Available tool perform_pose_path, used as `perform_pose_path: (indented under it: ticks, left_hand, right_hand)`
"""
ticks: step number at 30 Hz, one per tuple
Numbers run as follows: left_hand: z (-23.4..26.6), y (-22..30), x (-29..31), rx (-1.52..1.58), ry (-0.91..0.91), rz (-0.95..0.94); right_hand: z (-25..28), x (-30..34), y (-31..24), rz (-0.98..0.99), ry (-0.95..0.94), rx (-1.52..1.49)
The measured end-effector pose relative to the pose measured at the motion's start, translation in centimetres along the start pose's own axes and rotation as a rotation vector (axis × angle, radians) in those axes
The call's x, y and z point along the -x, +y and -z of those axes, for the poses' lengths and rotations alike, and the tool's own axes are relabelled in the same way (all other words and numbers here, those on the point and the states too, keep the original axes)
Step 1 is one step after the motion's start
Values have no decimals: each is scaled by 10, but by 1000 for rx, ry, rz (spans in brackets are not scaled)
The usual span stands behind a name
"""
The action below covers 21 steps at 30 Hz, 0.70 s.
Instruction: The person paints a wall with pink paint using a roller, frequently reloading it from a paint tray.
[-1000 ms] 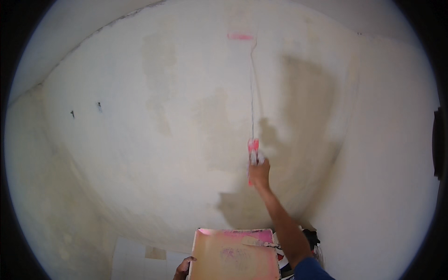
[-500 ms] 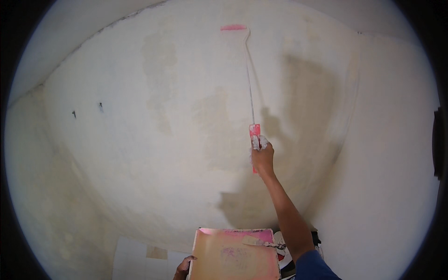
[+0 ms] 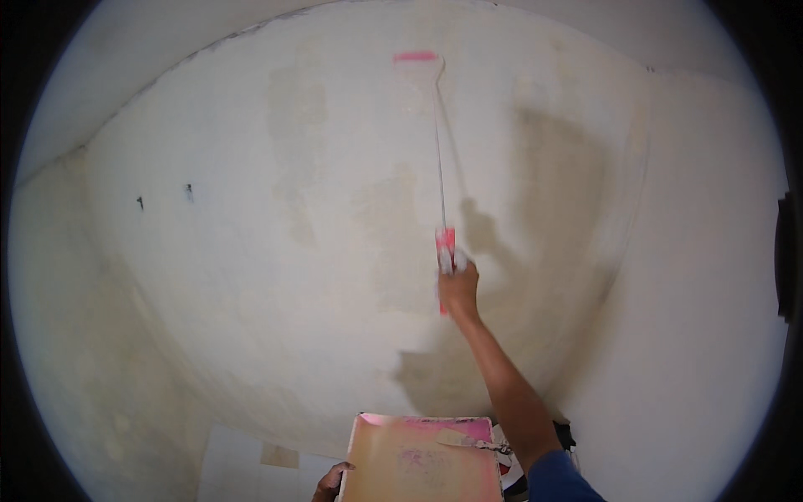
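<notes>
Since a second ago the paint roller (image 3: 416, 58) has climbed the wall (image 3: 251, 276): its pink sleeve now sits higher and a little further left, close under the ceiling line, and the right hand (image 3: 457, 289) has risen with it, the arm stretched straighter. The tray (image 3: 418, 460) has stayed where it was.

The wall is off-white plaster with darker, damp-looking patches, the largest to the right of the fingers, and two small dark marks far off to their left. A paler side wall (image 3: 711, 335) meets it on the right.

The right hand's fingers are pressed together around the roller's pink handle (image 3: 445, 244), gripping its lower end; the thin shaft runs from there well above them to the sleeve, which touches the wall. Well below them, the left hand (image 3: 328, 485) holds the pink-stained tray by its left edge; how its fingers lie cannot be told.
</notes>
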<state>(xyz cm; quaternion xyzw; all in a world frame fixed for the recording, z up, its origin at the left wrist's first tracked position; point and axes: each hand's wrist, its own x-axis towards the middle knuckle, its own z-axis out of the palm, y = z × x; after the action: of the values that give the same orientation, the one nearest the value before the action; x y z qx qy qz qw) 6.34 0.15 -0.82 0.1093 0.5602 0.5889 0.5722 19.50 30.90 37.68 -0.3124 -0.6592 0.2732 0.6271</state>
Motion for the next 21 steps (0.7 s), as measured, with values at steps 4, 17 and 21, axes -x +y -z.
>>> perform_pose_path:
  ticks: [4,17,21]
  left_hand:
    - [-18,3,1,31,-56,12]
    - [8,-12,-15,60,-112,-2]
    - [0,-8,-12,74,-134,7]
  right_hand:
    - [-18,-87,-31,60,121,29]
    - [-7,101,64,-75,10,26]
    - [22,142,100,-46,8,-77]
